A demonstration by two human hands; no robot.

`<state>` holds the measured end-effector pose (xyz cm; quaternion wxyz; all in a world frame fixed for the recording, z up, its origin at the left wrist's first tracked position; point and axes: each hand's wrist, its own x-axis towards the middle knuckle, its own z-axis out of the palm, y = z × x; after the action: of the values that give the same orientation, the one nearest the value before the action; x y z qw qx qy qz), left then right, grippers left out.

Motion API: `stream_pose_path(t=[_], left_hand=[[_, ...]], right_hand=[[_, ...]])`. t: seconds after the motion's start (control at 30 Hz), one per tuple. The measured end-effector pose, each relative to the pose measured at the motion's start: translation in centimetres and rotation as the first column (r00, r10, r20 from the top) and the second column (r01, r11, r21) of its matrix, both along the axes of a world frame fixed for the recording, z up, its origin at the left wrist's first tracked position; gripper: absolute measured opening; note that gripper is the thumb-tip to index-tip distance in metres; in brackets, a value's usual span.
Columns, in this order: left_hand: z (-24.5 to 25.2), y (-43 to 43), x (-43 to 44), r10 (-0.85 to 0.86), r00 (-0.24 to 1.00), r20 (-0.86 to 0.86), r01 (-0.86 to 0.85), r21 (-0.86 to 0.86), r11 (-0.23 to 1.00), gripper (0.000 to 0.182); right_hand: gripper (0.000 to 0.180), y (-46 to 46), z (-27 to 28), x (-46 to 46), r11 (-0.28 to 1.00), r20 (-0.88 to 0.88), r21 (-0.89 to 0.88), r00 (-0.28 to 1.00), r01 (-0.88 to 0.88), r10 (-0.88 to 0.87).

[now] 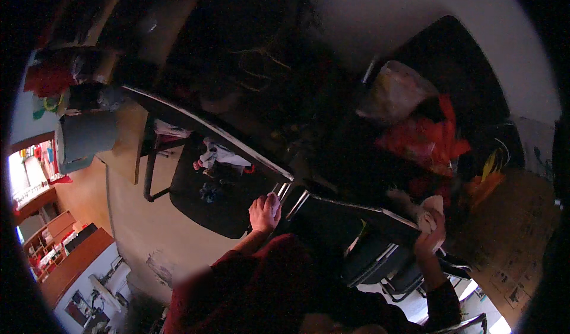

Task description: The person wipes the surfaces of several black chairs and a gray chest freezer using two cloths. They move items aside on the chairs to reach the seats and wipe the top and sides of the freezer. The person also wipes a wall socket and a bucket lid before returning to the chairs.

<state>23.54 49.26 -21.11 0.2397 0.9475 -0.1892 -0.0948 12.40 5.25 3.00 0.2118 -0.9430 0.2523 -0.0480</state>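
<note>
My left hand [263,214] is closed around a small pinkish cloth [274,202], beside the metal legs at the corner of a dark table [213,129]. Farther right, my right hand [431,236] grips a crumpled pale cloth [427,218] at the end of a second dark, light-edged panel [369,207]. A black chair seat [200,200] lies left of my left hand, with a white and grey cloth [220,154] and small dark items on it. The area between and beyond my hands is too dark to make out well.
A red plastic bag [418,145] and a pale plastic bag [396,91] sit at the upper right, near a cardboard sheet [503,245]. Stacked black chairs [378,263] stand below the second panel. At the left are a grey chair [87,138] and a wooden counter [80,267].
</note>
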Motion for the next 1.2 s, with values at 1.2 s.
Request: stream_pose_path(t=[1.2], left_hand=[[-0.2, -1.8, 0.3, 0.101, 0.959, 0.263, -0.101, -0.012, 0.995, 0.039]], right_hand=[[0.044, -1.4, -4.6, 0.7, 0.74, 0.238, -0.613, 0.957, 0.278, -0.163]])
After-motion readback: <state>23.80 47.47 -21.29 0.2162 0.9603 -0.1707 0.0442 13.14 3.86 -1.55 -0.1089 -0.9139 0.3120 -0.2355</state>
